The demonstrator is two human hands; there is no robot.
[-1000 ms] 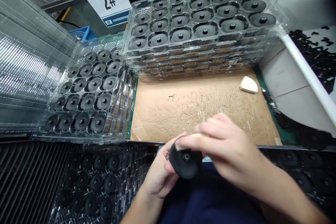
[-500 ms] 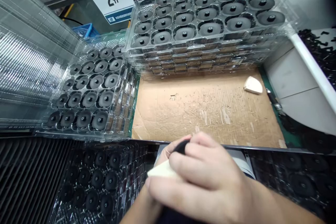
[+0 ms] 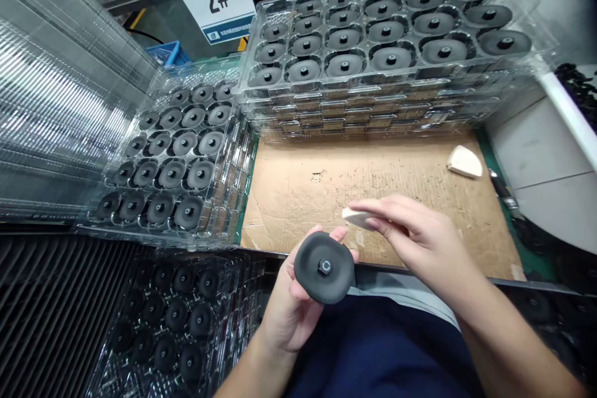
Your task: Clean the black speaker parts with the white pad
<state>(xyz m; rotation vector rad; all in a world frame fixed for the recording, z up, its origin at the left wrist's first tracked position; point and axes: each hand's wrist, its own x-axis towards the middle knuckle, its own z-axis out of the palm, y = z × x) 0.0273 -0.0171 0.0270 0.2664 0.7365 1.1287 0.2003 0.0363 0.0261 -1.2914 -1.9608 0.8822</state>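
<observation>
A black round, dished part with a small raised stem at its centre (image 3: 324, 267) rests face up in my left hand (image 3: 291, 314), whose fingers grip it from beneath and around the rim. To its upper right, my right hand (image 3: 415, 230) pinches a small cream-white sponge pad (image 3: 358, 218) between thumb and fingers. The pad is apart from the black part and hangs over the front of the cardboard sheet (image 3: 298, 199). A second cream pad (image 3: 465, 161) lies on the cardboard at the right.
Stacked clear trays (image 3: 345, 84) of similar black parts stand at the back. Another stack (image 3: 186, 161) is on the left, and a lower one (image 3: 175, 317) sits below the bench edge. A white bin (image 3: 536, 137) borders the right side, near a dark-handled tool (image 3: 504, 189).
My hands have come apart. The right hand has drawn the cream pad up and right, off the black part, which now shows fully in my left hand. The view has shifted slightly.
</observation>
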